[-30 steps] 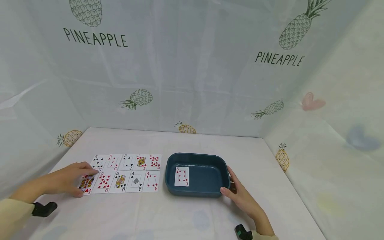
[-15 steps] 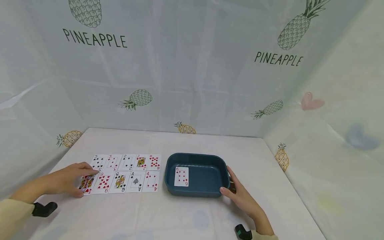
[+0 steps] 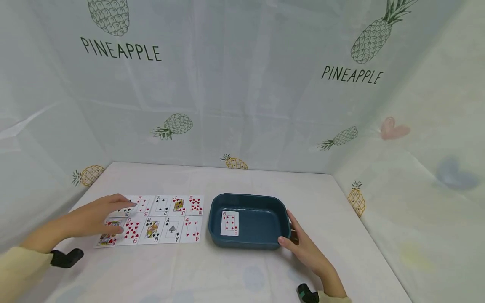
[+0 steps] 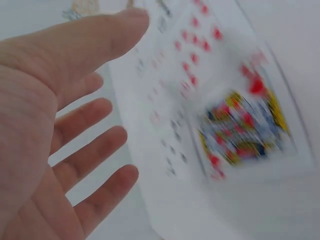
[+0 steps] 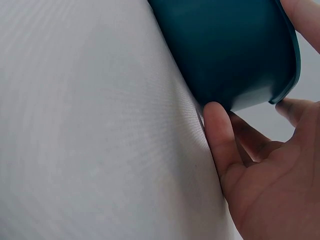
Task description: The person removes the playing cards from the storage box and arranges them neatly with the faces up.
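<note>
My left hand [image 3: 94, 216] is spread over the left end of two rows of playing cards, its fingers over the five of spades and its thumb near the nine of hearts [image 3: 131, 231]. In the left wrist view nothing lies between thumb and fingers, and a face card of hearts [image 4: 245, 125] lies beyond them. Part of that card is hidden by the hand in the head view. My right hand [image 3: 305, 250] holds the right end of a dark blue rectangular dish [image 3: 261, 223], thumb at its near corner. Inside the dish lies a six of diamonds [image 3: 229, 224].
To the right in the rows lie the two of spades [image 3: 161, 205], jack [image 3: 179, 205], ten of hearts [image 3: 195, 205], black queen [image 3: 152, 229], ace of spades [image 3: 172, 229] and four of diamonds [image 3: 190, 229]. Pineapple-print sheets surround the white-covered table [image 3: 212, 277].
My left hand has moved right and slightly away from me across the cards, uncovering the left edge of the face card of hearts. The right hand and dish have stayed put.
</note>
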`<state>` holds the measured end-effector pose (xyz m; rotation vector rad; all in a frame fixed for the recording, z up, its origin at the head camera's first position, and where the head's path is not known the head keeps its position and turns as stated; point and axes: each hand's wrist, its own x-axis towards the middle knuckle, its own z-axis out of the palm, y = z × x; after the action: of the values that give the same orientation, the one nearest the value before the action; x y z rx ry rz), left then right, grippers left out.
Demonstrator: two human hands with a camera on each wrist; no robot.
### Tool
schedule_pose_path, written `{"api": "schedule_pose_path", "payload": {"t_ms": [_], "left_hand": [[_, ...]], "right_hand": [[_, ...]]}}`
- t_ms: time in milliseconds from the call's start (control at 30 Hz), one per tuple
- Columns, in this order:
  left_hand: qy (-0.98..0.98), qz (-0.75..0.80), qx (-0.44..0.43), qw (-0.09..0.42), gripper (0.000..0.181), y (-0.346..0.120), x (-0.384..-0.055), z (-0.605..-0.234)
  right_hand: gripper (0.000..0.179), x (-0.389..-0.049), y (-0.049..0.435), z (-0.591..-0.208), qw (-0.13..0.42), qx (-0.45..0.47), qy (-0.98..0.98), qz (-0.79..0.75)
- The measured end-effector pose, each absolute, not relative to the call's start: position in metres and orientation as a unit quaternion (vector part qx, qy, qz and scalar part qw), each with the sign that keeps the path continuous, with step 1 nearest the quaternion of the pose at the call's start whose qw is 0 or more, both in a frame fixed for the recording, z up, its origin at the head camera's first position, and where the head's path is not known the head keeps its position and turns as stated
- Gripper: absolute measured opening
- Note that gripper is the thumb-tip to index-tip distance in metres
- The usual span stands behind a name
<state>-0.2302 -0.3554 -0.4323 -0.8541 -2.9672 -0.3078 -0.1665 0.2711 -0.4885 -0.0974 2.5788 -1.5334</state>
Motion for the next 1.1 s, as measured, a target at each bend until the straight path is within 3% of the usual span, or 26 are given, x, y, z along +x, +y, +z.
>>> {"api": "schedule_pose_path", "payload": {"t_ms": [600, 1100], "left_hand": [[-0.939, -0.155, -0.306, 0.040, 0.076, -0.236, -0.240, -0.373], [-0.922, -0.184, -0.340, -0.019, 0.076, -0.134, -0.246, -0.383]], "right_hand": [[0.089, -0.167, 0.272, -0.489, 0.070, -0.039, 0.854, -0.513], [0.089, -0.167, 0.273, -0.490, 0.068, -0.041, 0.854, -0.515]]}}
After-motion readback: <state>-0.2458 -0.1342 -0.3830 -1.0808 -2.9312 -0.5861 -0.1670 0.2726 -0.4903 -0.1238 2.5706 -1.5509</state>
